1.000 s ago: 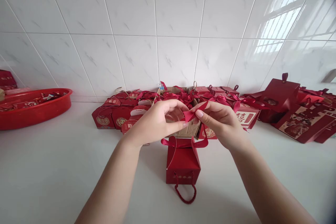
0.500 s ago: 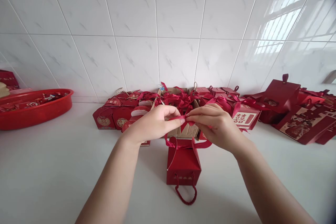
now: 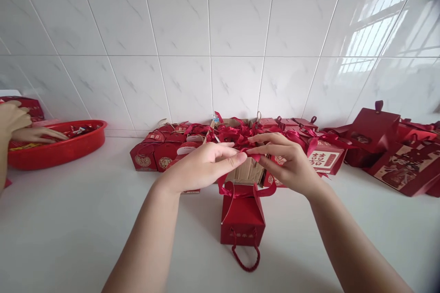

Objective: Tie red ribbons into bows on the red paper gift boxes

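In front of me on the white surface stands a small red gift box (image 3: 242,224), with a dark red rope handle (image 3: 246,266) hanging from its near side. A red ribbon (image 3: 225,187) runs through the top flaps of the box and up to my fingers. My left hand (image 3: 209,162) pinches the ribbon between thumb and fingers. Opposite it, my right hand (image 3: 283,160) also pinches the ribbon, its fingertips almost meeting the left ones. The part of the ribbon between the fingertips is partly hidden.
Behind my hands, red gift boxes (image 3: 146,155) crowd around a cardboard box (image 3: 244,173) with red ribbons in it. More red boxes (image 3: 373,135) stand at the right. At the left, another person's hands (image 3: 37,133) reach over a red basin (image 3: 68,149). A tiled wall rises behind.
Another person's hands have come into view over the red basin. My hands still hold the ribbon above the box, their fingers slightly shifted. The whole view has moved a little.
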Motion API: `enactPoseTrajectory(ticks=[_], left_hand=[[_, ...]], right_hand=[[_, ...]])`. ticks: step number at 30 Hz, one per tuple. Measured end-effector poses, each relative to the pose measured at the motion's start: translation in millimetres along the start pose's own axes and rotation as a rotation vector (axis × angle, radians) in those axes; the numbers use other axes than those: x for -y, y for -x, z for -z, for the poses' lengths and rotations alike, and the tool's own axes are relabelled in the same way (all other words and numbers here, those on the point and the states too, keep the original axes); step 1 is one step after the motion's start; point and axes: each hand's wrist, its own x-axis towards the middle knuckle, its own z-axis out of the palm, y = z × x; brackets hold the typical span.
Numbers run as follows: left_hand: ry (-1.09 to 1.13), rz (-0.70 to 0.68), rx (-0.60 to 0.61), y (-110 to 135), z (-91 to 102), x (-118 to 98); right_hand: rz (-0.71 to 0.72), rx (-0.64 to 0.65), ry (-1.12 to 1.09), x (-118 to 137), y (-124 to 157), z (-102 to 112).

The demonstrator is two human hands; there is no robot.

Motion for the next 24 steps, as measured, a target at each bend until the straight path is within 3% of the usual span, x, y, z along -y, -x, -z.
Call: enactPoseTrajectory(ticks=[2, 4, 9, 14, 16, 20, 22, 24], left_hand=[[-0.231, -0.03, 0.154, 1.1, -1.5, -7.7], [-0.459, -0.105, 0.217, 2.6, -3.1, -13.2], [-0.793, -0.306, 0.151, 14.5, 8.6, -8.2], [-0.985, -0.353, 0.117, 40.6, 41.5, 17.3], [-1.042, -0.328, 0.144, 54.5, 49.7, 27.0], [-1.124, -0.113, 0.203, 86.7, 54.8, 41.6], [-1.088, 0.038, 0.325, 103.9, 56.7, 48.0], [-1.021, 0.177, 0.496, 119.8, 59.6, 54.8]], right_hand=[[-0.057, -0.019, -0.097, 2.1, -0.9, 1.7], [-0.127, -0.038, -0.232, 2.5, 0.3, 4.6], [-0.385, -0.05, -0.503, -8.8, 21.5, 24.1], [-0.627, -0.011, -0.471, -23.5, 62.6, 48.2], [-0.746, -0.013, -0.403, -28.2, 78.5, 53.4], [-0.916, -0.019, -0.195, -36.7, 103.5, 60.4], [-0.953, 0.094, -0.073, -40.0, 113.5, 63.1], [-0.984, 0.3, 0.056, -43.2, 123.5, 64.1]])
